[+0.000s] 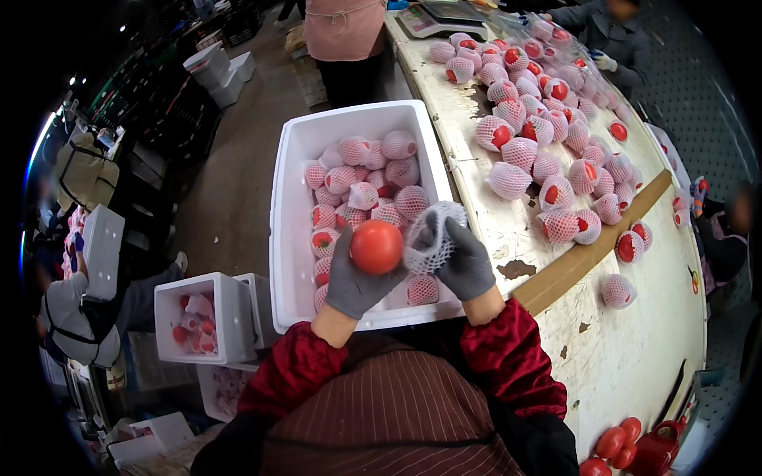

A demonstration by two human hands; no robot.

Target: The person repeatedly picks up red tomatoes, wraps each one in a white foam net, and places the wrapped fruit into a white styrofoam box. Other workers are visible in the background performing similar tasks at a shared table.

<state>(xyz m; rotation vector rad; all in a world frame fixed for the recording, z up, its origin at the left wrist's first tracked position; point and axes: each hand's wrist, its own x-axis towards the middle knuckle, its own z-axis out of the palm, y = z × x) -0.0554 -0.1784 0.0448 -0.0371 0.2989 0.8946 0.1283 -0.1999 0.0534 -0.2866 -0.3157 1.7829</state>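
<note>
A bare red tomato (376, 247) rests in my gloved left hand (356, 285), above the near part of a white foam box (286, 238). Beside it, my gloved right hand (470, 262) holds a white foam mesh sleeve (433, 238), with some fingers inside the netting. The sleeve is apart from the tomato or just meets its side; I cannot tell which. Several tomatoes in mesh sleeves (354, 150) lie in the box beneath both hands, some with red showing through the openings. My hands hide part of the box's contents.
To the right, a worn white table (643, 339) bears a pile of sleeved tomatoes (518, 152), a wooden strip (595, 268) and a scale (443, 24). Unsleeved tomatoes (613, 443) lie at its near end. Foam boxes (190, 321) stand on the left. Other people (345, 30) work nearby.
</note>
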